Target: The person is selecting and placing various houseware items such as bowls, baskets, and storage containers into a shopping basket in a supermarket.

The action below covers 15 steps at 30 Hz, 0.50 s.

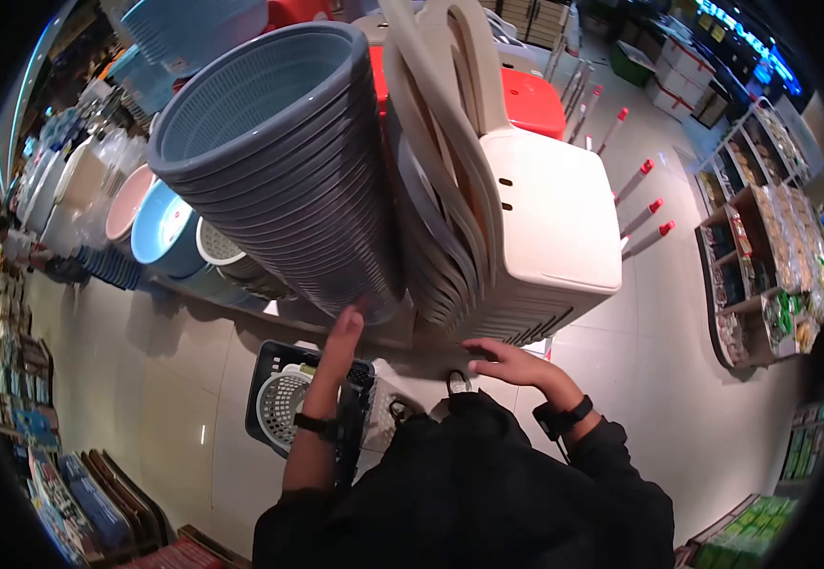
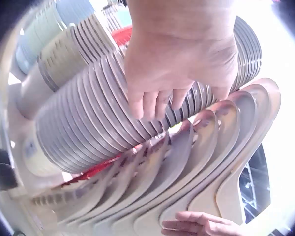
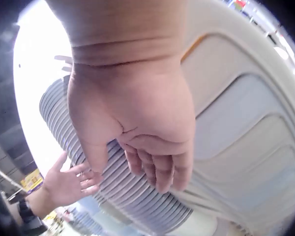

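Observation:
A tall nested stack of grey-blue plastic baskets point(image 1: 269, 152) leans in front of me. Beside it stands a stack of beige plastic chairs point(image 1: 549, 213), their curved edges nested together. My left hand point(image 1: 341, 341) is near the foot of the basket stack; in the left wrist view that hand point(image 2: 179, 73) overlaps the basket rims, fingers extended and holding nothing. My right hand point(image 1: 511, 362) hovers in front of the chairs' lower part, with its thumb and fingers spread apart. In the right wrist view its loosely bent fingers point(image 3: 162, 172) overlap the ribbed basket stack and grip nothing.
A dark shopping basket point(image 1: 262, 427) with a white perforated basket point(image 1: 282, 408) inside stands on the floor by my left arm. Blue basins point(image 1: 160, 228) and a pink basin point(image 1: 127, 201) are at the left. Red-capped poles point(image 1: 644, 171) and a goods shelf point(image 1: 753, 237) stand right.

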Each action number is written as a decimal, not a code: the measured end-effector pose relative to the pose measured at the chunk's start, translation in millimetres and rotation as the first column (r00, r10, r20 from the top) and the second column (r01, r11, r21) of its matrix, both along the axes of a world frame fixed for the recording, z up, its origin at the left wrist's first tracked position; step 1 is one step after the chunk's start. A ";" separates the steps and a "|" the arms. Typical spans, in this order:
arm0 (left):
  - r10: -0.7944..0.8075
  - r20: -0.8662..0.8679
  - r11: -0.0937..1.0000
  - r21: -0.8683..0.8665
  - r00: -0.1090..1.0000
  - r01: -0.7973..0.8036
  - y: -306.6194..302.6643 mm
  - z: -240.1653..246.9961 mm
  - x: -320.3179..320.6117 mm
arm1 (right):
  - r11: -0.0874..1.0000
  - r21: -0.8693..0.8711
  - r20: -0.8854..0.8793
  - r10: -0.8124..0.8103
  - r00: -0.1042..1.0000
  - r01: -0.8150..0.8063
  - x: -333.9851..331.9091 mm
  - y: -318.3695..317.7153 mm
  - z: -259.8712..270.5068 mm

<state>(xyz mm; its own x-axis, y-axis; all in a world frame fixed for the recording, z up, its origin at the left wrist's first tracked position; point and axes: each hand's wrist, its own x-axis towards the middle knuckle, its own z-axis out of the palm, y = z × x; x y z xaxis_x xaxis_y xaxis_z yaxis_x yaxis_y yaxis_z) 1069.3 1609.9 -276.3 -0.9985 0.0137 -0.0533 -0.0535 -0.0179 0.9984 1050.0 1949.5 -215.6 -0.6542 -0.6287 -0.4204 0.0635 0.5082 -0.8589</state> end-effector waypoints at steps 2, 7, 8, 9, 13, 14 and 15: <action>0.007 -0.036 0.988 0.152 0.999 -0.002 15.7 8.3 -36.3 | 0.998 -0.006 -0.027 -0.067 0.997 0.067 10.4 20.1 12.9; 0.027 -0.095 0.930 0.369 0.995 0.009 63.8 -34.8 -100.0 | 0.674 -0.233 -0.116 -0.735 0.668 0.701 34.8 125.6 52.6; 0.028 -0.095 0.929 0.369 0.995 0.009 68.5 -28.2 -100.8 | 0.674 -0.233 -0.116 -0.735 0.668 0.701 29.1 140.4 44.9; 0.048 -0.086 0.907 0.421 0.995 -0.008 84.1 -13.6 -108.6 | 0.502 -0.422 -0.173 -0.862 0.477 0.755 24.4 158.3 37.4; 0.140 0.127 0.802 0.567 0.982 -0.188 105.1 30.7 -118.6 | 0.234 -0.590 -0.163 -0.972 0.170 0.773 -2.8 150.3 42.6; 0.141 0.128 0.802 0.567 0.982 -0.189 107.0 34.6 -117.6 | 0.325 -0.521 -0.175 -0.946 0.274 0.789 -3.7 159.9 38.6; 0.155 0.112 0.786 0.587 0.982 -0.191 109.1 40.3 -121.7 | 0.278 -0.546 -0.112 -0.959 0.260 0.790 -22.0 156.9 22.3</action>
